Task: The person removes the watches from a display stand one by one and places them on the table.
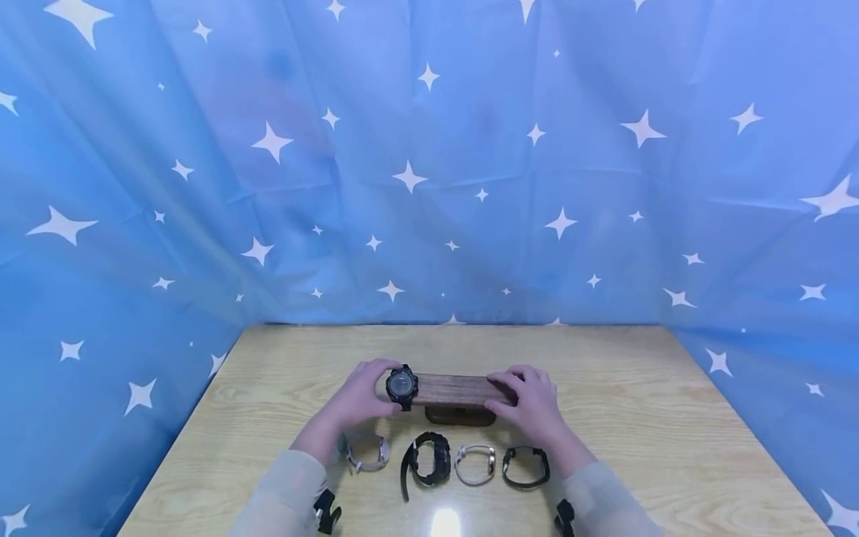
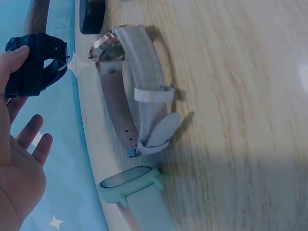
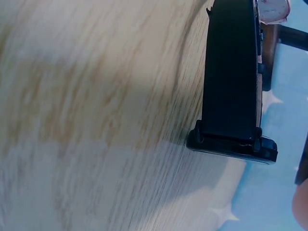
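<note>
My left hand (image 1: 359, 395) pinches a round black digital watch (image 1: 402, 383) at the left end of a dark wooden bar. The bar belongs to a watch stand (image 1: 451, 389) with a brown base. In the left wrist view the thumb lies on the black watch (image 2: 33, 65), whose strap loops around the bar; that hand's lower fingers are loosely bent. At the right end, my right hand (image 1: 533, 403) grips the bar between thumb and fingers. Only a sliver of that hand shows in the right wrist view.
In front of the stand lie a pale leather-strap watch (image 2: 149, 86), a mint green watch (image 2: 130, 185), a thick black watch (image 1: 439, 459), a slim light watch (image 1: 491, 462) and a black-banded watch (image 3: 231, 72). Blue starry cloth (image 1: 429, 224) hangs behind the wooden table (image 1: 637, 432).
</note>
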`<state>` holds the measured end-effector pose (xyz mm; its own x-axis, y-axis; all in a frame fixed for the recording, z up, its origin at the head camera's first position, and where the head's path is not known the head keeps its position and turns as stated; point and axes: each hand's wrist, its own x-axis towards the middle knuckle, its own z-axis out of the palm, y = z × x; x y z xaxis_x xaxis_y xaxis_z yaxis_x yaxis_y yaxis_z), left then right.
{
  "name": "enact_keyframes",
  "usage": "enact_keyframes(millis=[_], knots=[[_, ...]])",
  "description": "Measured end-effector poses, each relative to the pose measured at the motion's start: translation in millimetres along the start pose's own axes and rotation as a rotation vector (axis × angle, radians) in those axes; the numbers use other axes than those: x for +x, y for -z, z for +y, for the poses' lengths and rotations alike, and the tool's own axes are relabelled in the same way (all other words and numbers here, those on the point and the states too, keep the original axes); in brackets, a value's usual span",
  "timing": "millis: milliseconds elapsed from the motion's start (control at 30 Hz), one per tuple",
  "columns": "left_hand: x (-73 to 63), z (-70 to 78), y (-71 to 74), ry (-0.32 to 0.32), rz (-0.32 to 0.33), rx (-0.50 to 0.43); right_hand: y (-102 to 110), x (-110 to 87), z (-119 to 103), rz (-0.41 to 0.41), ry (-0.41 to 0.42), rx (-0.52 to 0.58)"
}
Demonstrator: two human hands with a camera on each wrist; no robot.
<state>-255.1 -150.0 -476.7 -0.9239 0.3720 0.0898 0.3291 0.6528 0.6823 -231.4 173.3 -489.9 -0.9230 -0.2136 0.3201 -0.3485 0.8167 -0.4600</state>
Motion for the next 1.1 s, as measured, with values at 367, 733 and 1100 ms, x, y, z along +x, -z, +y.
enact_keyframes(millis=[367,733,1100], knots=[[0.2,-8.9,-3.7,0.066,-0.011,-0.107,0,2.0,1,0.012,0.014,0.012],[0.1,-10.3,-4.8,0.071,-0.023,-0.190,-1,2.1,2,0.016,0.018,0.023],[0.4,-16.1,-1.9,0.069,-0.022,-0.223,-1,2.9,3,0.028,0.036,0.019]])
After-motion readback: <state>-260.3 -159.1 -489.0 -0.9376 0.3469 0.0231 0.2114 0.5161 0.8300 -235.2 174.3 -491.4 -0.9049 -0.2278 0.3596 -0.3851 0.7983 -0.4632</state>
